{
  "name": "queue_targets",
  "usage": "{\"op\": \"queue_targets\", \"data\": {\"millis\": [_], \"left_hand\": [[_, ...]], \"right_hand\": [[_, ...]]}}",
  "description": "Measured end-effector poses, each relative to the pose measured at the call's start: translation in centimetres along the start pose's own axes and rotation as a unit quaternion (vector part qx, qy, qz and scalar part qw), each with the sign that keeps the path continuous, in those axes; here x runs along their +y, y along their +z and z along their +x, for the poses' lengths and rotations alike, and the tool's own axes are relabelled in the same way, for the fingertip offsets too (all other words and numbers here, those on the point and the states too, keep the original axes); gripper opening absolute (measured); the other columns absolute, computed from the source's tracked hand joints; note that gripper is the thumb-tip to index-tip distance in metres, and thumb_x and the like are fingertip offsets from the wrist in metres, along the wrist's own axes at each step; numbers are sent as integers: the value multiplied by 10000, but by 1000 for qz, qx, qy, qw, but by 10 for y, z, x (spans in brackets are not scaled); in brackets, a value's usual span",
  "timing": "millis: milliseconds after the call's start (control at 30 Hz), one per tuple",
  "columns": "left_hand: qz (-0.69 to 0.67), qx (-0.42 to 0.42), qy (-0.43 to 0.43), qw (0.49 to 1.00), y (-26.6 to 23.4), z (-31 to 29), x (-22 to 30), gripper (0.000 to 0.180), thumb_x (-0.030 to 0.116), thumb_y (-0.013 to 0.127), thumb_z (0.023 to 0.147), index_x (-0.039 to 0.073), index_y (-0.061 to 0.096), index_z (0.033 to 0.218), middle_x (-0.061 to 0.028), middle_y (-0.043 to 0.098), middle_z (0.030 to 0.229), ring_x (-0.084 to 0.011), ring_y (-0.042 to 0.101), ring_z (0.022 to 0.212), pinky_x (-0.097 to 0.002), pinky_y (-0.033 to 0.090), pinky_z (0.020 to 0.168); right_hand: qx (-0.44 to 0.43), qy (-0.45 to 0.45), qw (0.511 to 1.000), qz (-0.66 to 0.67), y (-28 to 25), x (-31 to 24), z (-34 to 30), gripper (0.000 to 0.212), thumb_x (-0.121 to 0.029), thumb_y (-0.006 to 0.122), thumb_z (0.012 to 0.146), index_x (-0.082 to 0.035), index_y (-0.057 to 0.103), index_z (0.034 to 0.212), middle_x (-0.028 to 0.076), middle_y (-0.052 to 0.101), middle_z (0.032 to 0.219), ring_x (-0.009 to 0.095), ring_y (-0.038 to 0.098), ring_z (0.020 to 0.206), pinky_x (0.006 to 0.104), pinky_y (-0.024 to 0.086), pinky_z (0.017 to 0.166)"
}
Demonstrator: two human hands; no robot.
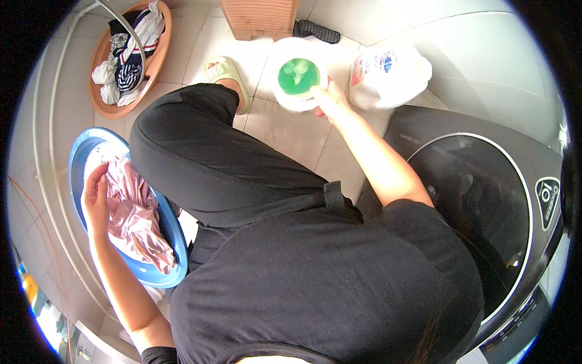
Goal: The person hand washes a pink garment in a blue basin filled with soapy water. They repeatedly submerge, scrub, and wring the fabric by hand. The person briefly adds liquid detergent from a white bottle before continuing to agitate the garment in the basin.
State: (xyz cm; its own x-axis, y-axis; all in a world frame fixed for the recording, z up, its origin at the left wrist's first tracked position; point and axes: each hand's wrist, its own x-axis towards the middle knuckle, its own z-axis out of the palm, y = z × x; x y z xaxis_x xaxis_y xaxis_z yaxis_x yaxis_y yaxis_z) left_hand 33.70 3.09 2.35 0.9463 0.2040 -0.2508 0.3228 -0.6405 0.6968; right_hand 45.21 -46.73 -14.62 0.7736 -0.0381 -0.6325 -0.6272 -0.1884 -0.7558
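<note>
In my right hand [330,101] is a white round tub [280,91] with a green patch [298,76] showing in its middle; my fingers close on its right edge. Whether the green is liquid or solid, I cannot make out. My left hand [95,197] hangs over the left part of a blue basin [176,246], fingers loosely bent and holding nothing visible. Beside it in the basin lies a crumpled pink satiny garment [136,215], with white suds or cloth [104,153] at the far end.
An orange basin [159,64] of mixed clothes stands far left. A large white jug [391,79] is right of the tub. A dark round-lidded washing machine [473,200] fills my right side. Pale hoses [53,151] curve along the left; an orange ribbed container [260,18] stands ahead.
</note>
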Motion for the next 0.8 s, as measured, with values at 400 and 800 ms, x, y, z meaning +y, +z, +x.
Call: {"op": "queue_targets", "data": {"millis": [400, 800], "left_hand": [[-11, 63, 75, 995, -7, -33, 16, 227, 43, 466, 913, -9, 572, 1106, -89, 589, 1108, -168, 525, 1078, -288, 364, 964], [-54, 116, 64, 990, -9, -59, 11, 214, 80, 484, 917, 5, 589, 1088, -89, 602, 1096, -165, 532, 1067, -287, 377, 948]], "right_hand": [[-9, -193, 969, 155, 17, -70, -42, 703, -2, 536, 821, -77, 164, 1412, 134, 510, 1126, 153, 564, 738, 248, 464, 496], [-11, -213, 970, 119, 11, -113, -72, 592, -83, 560, 840, -65, 276, 1360, 116, 560, 1038, 133, 600, 723, 254, 486, 497]]}}
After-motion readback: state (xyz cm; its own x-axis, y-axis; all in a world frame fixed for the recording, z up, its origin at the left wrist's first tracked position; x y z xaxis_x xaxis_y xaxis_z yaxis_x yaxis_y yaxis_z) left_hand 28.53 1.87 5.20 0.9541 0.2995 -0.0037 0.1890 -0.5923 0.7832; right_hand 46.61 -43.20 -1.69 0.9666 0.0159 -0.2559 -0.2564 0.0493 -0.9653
